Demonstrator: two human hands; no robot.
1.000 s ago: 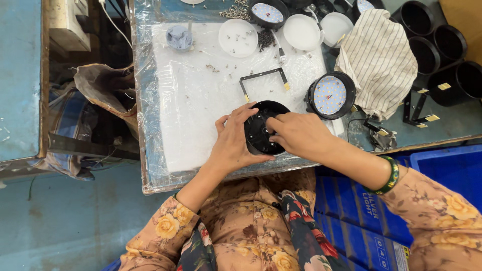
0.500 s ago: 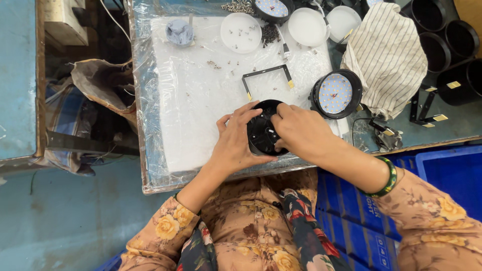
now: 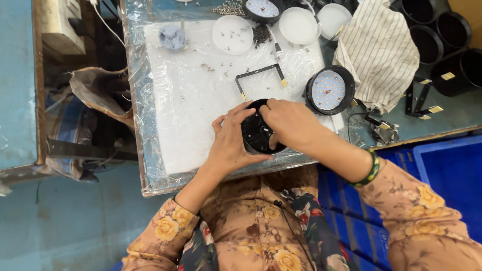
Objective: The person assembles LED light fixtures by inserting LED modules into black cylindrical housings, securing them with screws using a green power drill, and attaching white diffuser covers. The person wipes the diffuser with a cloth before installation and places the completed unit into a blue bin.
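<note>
While both hands cup it near the tabletop's front edge, the round black lamp housing (image 3: 257, 133) looks rigid and light; left hand (image 3: 232, 143) fingers curl around its rim; right hand (image 3: 290, 122) fingertips pinch its top.

Round black lamp housing (image 3: 257, 133): ribbed inside, open face up, near front edge of white foam-padded bench, cupped between both hands; centre detail partly hidden, possibly a screw boss.

A single head-worn camera looks steeply down from above the person's chest, fairly close, facing the table (image 3: 165, 145), with the fingers (image 3: 236, 113) near the frame's centre.
</note>
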